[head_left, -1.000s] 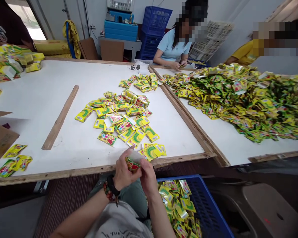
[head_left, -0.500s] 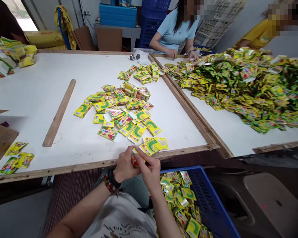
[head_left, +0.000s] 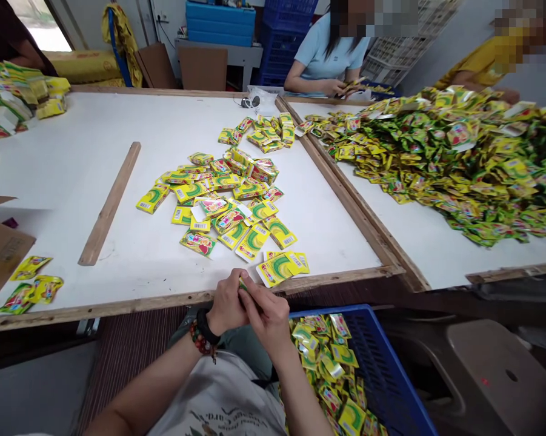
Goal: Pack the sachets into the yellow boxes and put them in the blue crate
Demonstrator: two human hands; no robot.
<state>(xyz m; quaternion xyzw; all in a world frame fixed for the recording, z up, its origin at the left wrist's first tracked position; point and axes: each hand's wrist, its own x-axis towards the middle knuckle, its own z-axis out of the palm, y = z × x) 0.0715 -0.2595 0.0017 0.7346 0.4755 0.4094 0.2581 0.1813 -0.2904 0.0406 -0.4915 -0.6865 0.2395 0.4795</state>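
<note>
At the near edge of the counter (head_left: pixel 68 200), just in front of the wearer's body, both hands are brought together over one small pack (head_left: pixel 242 284). The left hand (head_left: pixel 228 307) is curled around it; the right hand (head_left: pixel 271 315) pinches it between thumb and fingers. Only a green and yellow part of the pack shows; whether it is a box or a pouch cannot be told. A dark band (head_left: pixel 208 324) and a beaded bracelet (head_left: pixel 202 341) are worn on the left wrist.

Just beyond the right hand, overlapping yellow cartons (head_left: pixel 277 269) lie by the wooden rim. Farther in, a loose pile of small boxes (head_left: pixel 220 181) covers the middle, with a smaller group (head_left: pixel 268 133) behind it. To the left lie a wooden slat (head_left: pixel 111 203), three pouches (head_left: pixel 33 286) and part of a cardboard box (head_left: pixel 2 254).

Below the rim, beside the right forearm, a blue crate (head_left: pixel 382 357) contains many yellow and green packets (head_left: pixel 329 354); a stool (head_left: pixel 495 357) stands to its right. Across a wooden divider (head_left: pixel 349 194), a large heap (head_left: pixel 459 157) of similar packs is spread. Behind it, a co-worker in light blue (head_left: pixel 329 57) holds thin pieces in both hands.
</note>
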